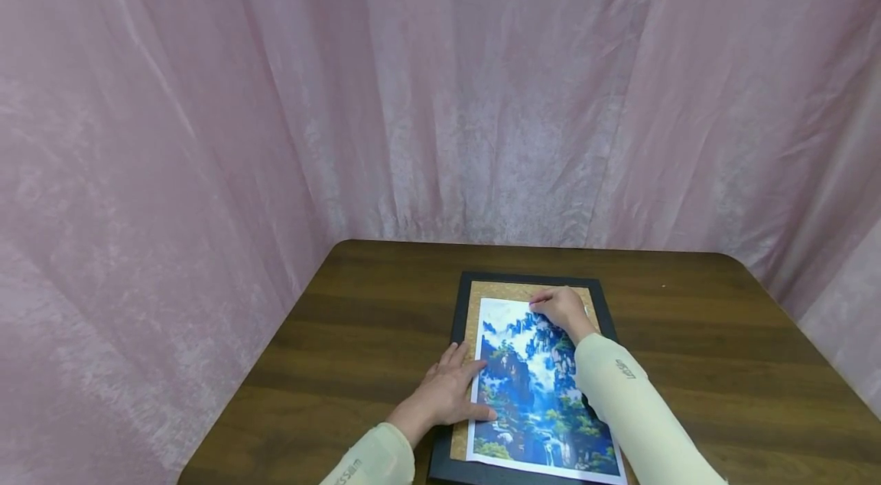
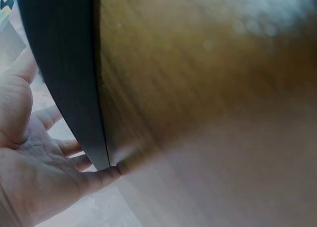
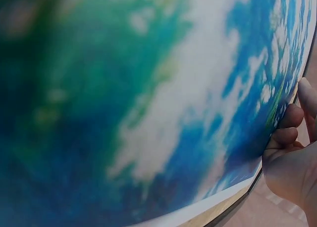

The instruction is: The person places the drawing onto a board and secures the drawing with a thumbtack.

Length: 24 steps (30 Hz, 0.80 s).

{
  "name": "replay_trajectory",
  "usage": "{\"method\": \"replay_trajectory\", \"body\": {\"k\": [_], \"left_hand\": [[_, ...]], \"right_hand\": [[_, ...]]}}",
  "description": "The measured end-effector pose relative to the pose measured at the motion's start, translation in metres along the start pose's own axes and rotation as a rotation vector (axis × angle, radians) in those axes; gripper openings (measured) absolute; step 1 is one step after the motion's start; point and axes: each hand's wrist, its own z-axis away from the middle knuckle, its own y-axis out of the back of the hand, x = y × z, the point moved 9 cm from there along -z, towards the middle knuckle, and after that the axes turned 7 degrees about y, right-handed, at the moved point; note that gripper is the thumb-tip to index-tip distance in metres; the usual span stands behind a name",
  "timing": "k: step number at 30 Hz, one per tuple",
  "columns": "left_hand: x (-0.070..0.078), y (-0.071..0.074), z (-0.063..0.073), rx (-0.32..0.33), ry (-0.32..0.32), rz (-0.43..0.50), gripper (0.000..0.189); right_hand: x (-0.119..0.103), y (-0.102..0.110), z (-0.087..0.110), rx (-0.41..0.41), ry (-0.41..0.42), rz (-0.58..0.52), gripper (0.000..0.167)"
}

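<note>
A printed landscape picture (image 1: 526, 393), blue and green with a white border, lies on a tan cork-like board (image 1: 460, 443) inside a black frame (image 1: 463, 309). My left hand (image 1: 447, 389) rests with spread fingers over the left side of the frame, its thumb on the print. The left wrist view shows its palm beside the dark frame edge (image 2: 59, 73). At the print's upper edge, my right hand (image 1: 560, 309) has curled fingers and pinches a small reddish-purple thing (image 1: 533, 306), too small to identify. In the right wrist view, curled fingers (image 3: 286, 136) meet the print's surface.
The frame lies on a brown wooden table (image 1: 358, 317) with rounded far corners. Pink curtains (image 1: 482, 87) hang behind it and at both sides. A tiny pale speck lies on the table at the far right.
</note>
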Motion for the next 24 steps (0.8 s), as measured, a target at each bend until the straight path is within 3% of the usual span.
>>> {"method": "replay_trajectory", "body": {"k": [5, 24], "left_hand": [[0.0002, 0.0, 0.0004, 0.003, -0.006, -0.005, 0.084], [0.0006, 0.0008, 0.001, -0.001, -0.004, -0.015, 0.084]], "right_hand": [[0.0042, 0.0001, -0.0005, 0.008, -0.023, -0.03, 0.016], [-0.0004, 0.0001, -0.001, 0.019, -0.037, 0.013, 0.015]]}}
